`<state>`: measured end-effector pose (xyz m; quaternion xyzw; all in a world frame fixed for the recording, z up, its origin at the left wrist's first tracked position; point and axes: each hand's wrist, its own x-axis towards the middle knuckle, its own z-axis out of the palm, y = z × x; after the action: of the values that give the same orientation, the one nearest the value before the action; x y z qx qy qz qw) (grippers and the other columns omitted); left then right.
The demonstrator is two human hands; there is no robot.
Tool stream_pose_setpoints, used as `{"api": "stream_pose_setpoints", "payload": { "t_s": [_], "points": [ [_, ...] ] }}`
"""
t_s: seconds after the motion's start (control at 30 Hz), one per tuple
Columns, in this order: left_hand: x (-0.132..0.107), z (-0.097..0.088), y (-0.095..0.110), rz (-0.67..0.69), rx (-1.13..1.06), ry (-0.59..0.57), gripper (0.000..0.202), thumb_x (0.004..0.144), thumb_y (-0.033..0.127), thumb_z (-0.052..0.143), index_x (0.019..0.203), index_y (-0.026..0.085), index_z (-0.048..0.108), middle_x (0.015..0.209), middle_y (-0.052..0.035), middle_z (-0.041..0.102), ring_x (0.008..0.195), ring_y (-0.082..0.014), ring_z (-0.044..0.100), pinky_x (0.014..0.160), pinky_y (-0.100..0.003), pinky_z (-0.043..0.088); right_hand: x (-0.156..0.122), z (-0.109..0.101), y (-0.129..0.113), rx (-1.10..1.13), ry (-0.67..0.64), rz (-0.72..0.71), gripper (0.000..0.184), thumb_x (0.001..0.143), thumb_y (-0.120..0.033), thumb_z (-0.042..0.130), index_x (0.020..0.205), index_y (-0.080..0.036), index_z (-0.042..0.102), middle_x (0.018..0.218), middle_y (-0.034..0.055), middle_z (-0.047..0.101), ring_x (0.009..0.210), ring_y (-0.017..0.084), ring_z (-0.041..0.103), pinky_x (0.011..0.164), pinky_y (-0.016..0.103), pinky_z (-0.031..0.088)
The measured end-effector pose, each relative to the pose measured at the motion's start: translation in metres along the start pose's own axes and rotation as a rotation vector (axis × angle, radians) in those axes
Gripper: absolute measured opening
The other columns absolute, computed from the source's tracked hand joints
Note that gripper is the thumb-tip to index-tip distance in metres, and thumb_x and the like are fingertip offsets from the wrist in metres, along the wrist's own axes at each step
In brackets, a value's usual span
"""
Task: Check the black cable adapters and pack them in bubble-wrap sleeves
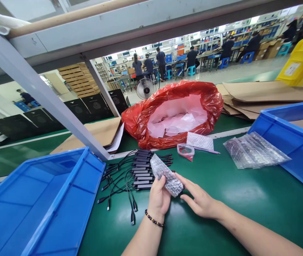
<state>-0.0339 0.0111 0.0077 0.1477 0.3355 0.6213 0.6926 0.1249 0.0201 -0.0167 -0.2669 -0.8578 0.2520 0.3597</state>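
My left hand [158, 198] is closed around the lower end of a small bubble-wrap pouch [165, 173] with a dark item inside, held above the green table [234, 199]. My right hand [198, 199] lies beside it, fingers stretched out, fingertips touching the pouch's right end. Just behind the pouch lies a row of several black adapters with cables [137, 172]. A beaded bracelet [153, 218] is on my left wrist.
A blue bin [41, 206] stands at the front left, another blue bin [295, 142] at the right with a stack of bubble-wrap bags [254, 151] on its edge. A red plastic bag [172, 113] of white pouches sits behind. Cardboard sheets, a grey frame post and seated workers are beyond.
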Motion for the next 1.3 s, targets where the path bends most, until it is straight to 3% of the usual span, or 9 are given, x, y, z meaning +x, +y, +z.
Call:
{"api": "stream_pose_setpoints", "payload": {
  "t_s": [0.07,0.2,0.37,0.57,0.67,0.83,0.93,1.07,1.3],
  "points": [
    [0.0,0.0,-0.003,-0.001,-0.027,0.02,0.03,0.064,0.029,0.071,0.089,0.015,0.061,0.088,-0.0064,0.067,0.086,-0.0204,0.061,0.084,-0.036,0.043,0.0,0.002,0.002,0.075,-0.017,0.033,0.064,0.085,-0.017,0.041,0.142,-0.019,0.012,0.14,0.0115,0.033,0.125,0.022,0.038,0.1,0.038,0.039],
    [-0.004,0.004,-0.018,0.006,-0.026,-0.01,0.029,0.063,0.027,0.072,0.087,0.014,0.062,0.083,-0.0051,0.068,0.079,-0.0177,0.062,0.082,-0.034,0.044,0.002,0.006,0.006,0.158,0.017,0.17,0.062,0.082,-0.024,0.047,0.139,-0.018,0.022,0.127,0.0129,0.05,0.111,0.023,0.052,0.09,0.037,0.045],
    [-0.012,0.01,-0.03,-0.003,0.059,-0.039,0.034,0.06,0.029,0.074,0.089,0.015,0.062,0.084,-0.005,0.068,0.083,-0.0202,0.062,0.081,-0.034,0.044,0.005,0.007,0.004,0.14,0.13,0.433,0.056,0.078,-0.036,0.054,0.129,-0.018,0.038,0.081,0.0037,0.065,0.067,0.018,0.061,0.065,0.029,0.049],
    [-0.017,0.014,-0.031,0.049,0.094,-0.069,0.038,0.056,0.026,0.076,0.089,0.016,0.061,0.086,-0.0042,0.067,0.081,-0.0182,0.061,0.08,-0.032,0.044,0.007,0.009,0.001,-0.026,0.206,0.274,0.021,0.079,-0.034,0.05,0.092,-0.02,0.059,0.074,0.0053,0.059,0.066,0.018,0.053,0.061,0.029,0.045],
    [-0.015,0.012,-0.029,0.085,0.094,-0.043,0.035,0.058,0.025,0.075,0.088,0.016,0.06,0.085,-0.0032,0.067,0.08,-0.0169,0.061,0.081,-0.031,0.044,0.01,0.004,-0.003,-0.026,0.168,0.19,0.021,0.084,-0.031,0.042,0.076,-0.019,0.058,0.066,0.0049,0.054,0.063,0.018,0.049,0.059,0.03,0.043],
    [-0.01,0.007,-0.026,0.11,0.124,-0.012,0.035,0.06,0.024,0.073,0.091,0.017,0.059,0.087,-0.0028,0.067,0.08,-0.017,0.061,0.079,-0.032,0.045,0.016,-0.017,-0.003,0.428,-0.07,0.175,0.039,0.081,-0.038,0.049,0.114,-0.018,0.051,0.107,0.0104,0.053,0.098,0.022,0.051,0.084,0.034,0.043],
    [-0.011,0.007,-0.029,0.077,0.176,-0.08,0.038,0.06,0.022,0.073,0.095,0.016,0.06,0.094,-0.0061,0.068,0.087,-0.0198,0.061,0.084,-0.033,0.044,0.017,-0.021,-0.001,0.667,-0.093,0.324,0.047,0.075,-0.044,0.057,0.114,-0.018,0.052,0.107,0.0091,0.054,0.098,0.023,0.053,0.084,0.035,0.044],
    [-0.013,0.007,-0.035,-0.013,0.202,-0.198,0.042,0.063,0.02,0.072,0.102,0.015,0.06,0.102,-0.0089,0.067,0.093,-0.0212,0.061,0.089,-0.035,0.041,0.016,-0.016,0.002,0.542,0.068,0.513,0.027,0.076,-0.04,0.057,0.089,-0.016,0.062,0.085,0.0058,0.06,0.084,0.022,0.056,0.078,0.033,0.046],
    [-0.011,0.007,-0.032,-0.058,0.164,-0.15,0.036,0.062,0.02,0.073,0.096,0.013,0.063,0.091,-0.0083,0.07,0.083,-0.0189,0.063,0.078,-0.03,0.045,0.014,-0.022,-0.001,0.44,-0.025,0.364,0.036,0.077,-0.034,0.057,0.109,-0.017,0.056,0.094,0.0057,0.059,0.085,0.019,0.054,0.078,0.03,0.045]
  ]
}}
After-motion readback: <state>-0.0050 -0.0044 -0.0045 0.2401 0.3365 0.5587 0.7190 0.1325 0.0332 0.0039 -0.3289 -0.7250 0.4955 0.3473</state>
